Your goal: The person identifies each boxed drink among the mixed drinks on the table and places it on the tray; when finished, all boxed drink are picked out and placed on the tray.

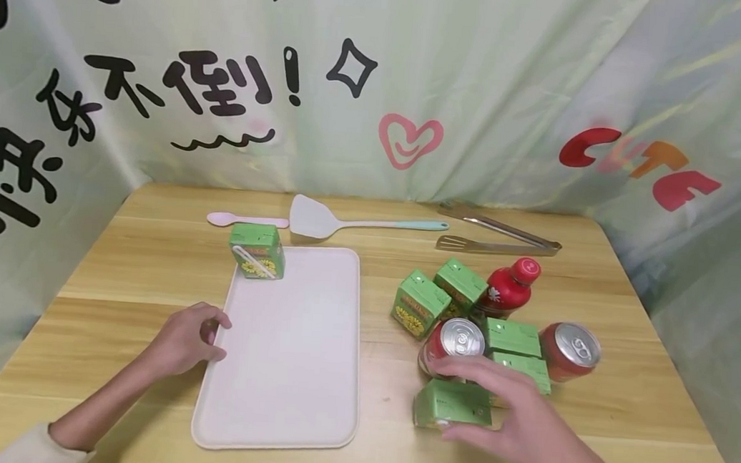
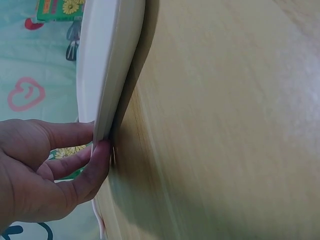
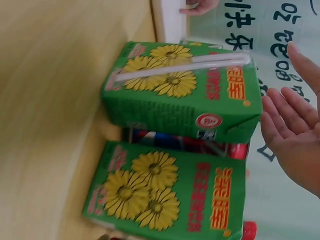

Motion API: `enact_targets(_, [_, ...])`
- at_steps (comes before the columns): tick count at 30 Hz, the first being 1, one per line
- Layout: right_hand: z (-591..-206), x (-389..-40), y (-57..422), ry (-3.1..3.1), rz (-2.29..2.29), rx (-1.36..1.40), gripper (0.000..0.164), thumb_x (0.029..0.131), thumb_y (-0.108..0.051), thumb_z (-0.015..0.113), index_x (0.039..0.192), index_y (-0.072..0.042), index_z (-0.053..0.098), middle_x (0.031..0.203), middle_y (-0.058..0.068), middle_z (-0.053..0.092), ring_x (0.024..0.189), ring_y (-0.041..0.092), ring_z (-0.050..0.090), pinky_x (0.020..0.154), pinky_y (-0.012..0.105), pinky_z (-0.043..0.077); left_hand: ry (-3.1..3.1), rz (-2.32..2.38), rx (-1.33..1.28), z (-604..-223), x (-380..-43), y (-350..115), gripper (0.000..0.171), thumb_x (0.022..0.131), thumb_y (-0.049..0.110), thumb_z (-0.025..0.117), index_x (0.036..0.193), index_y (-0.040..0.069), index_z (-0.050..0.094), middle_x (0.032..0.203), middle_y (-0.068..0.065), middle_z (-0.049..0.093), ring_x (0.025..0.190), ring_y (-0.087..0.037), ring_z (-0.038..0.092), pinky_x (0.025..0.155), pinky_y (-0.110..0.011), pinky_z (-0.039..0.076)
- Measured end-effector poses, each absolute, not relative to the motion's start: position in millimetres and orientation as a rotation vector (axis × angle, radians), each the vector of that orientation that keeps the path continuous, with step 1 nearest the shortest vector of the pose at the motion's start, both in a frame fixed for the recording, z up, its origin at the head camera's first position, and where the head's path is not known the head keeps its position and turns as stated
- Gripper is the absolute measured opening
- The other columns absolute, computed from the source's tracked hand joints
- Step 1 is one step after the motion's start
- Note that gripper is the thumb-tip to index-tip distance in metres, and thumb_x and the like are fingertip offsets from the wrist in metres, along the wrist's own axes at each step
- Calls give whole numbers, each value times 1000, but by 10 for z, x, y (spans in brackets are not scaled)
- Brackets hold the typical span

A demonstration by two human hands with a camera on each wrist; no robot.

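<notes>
My left hand (image 1: pixel 190 341) pinches the left rim of a pale rectangular tray (image 1: pixel 290 369); in the left wrist view, the fingers (image 2: pixel 92 172) lie on both sides of the rim. One green drink carton (image 1: pixel 258 252) with a straw stands at the tray's far left corner. On the right, my right hand (image 1: pixel 512 413) spreads its thumb and fingers over the nearest green drink carton (image 1: pixel 452 403). In the right wrist view the straight fingers (image 3: pixel 285 120) are right at the top of a carton (image 3: pixel 160 90) with a straw. Just behind is a red can (image 1: pixel 460 338).
Several more green cartons (image 1: pixel 420 303) cluster there with a red-capped bottle (image 1: pixel 510 286) and a second can (image 1: pixel 571 352). Along the back lie a pink spoon (image 1: pixel 248 221), a spatula (image 1: pixel 320 219) and metal tongs (image 1: pixel 499 237). A printed curtain (image 1: pixel 484 89) hangs behind the table.
</notes>
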State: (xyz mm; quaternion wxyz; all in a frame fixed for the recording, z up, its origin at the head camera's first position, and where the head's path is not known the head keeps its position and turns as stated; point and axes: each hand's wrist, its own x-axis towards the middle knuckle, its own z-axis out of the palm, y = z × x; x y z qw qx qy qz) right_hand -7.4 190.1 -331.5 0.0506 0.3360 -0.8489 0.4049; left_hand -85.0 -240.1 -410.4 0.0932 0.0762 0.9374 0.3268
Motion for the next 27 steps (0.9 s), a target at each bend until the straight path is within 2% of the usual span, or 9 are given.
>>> enact_targets(8, [-3435,-39,2024,-2674,1150,986,54,64,-28,76,114,-18,57,109,-5,60,99,8,54,84,10,36,2784,964,225,-4111,-859,-2408,39,58,3,77,92,4,59,72,-3,49,62,-14,45,49,-24,38])
enact_targets(16, [-3563,-48,1992,-2540,1124,1016,56,56,-11,81,108,-11,61,103,0,63,95,14,58,86,10,35,2777,963,226,-4095,-852,-2398,40,59,3,77,94,3,58,72,-4,49,62,-14,44,49,-24,37])
enact_targets(23, [-3650,40,1935,-2599,1155,859,55,58,-15,81,109,-14,60,105,-3,62,97,11,57,85,10,36,2771,968,206,-4089,-841,-2391,39,59,3,77,94,3,58,72,-4,48,62,-15,44,49,-24,37])
enact_targets(27, [-3760,99,1930,-2596,1353,772,58,60,-13,79,114,-10,58,110,3,60,103,11,53,86,12,36,2769,971,203,-4100,-833,-2393,39,59,2,76,94,3,58,73,-5,48,62,-15,44,48,-24,38])
